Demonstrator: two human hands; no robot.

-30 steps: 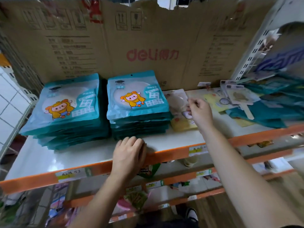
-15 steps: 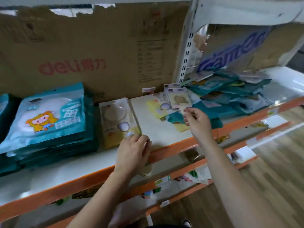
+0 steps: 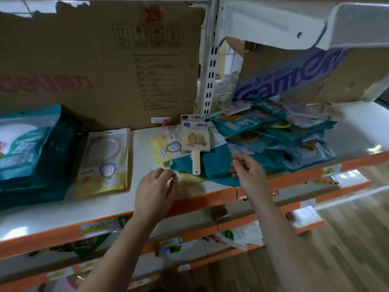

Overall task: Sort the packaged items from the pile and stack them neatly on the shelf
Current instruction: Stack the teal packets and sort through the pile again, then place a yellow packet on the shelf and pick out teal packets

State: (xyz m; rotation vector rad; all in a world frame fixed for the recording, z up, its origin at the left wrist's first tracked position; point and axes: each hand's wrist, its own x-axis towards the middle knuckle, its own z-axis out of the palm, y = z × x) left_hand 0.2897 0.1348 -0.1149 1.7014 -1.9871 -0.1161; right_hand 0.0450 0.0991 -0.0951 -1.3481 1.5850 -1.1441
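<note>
**Both hands close in on the pile**

The left hand (image 3: 156,186) has left the shelf's front rail and come right, and the right hand (image 3: 248,171) has reached further toward the mess. The pile (image 3: 273,135) of teal packets sprawls across the right of the shelf (image 3: 210,193), spilling toward a paddle-shaped pack (image 3: 195,142) and a loose yellow packet (image 3: 161,150). Both hands hover with fingers loosely curled, holding nothing; the right is just above the pile's near edge. Further left lie the yellow stack (image 3: 105,163) and the teal stack (image 3: 27,148), with a cardboard box (image 3: 105,60) behind. The packets overlap and look slick, so tugging a low one would likely drag its neighbours over the front edge.
</note>
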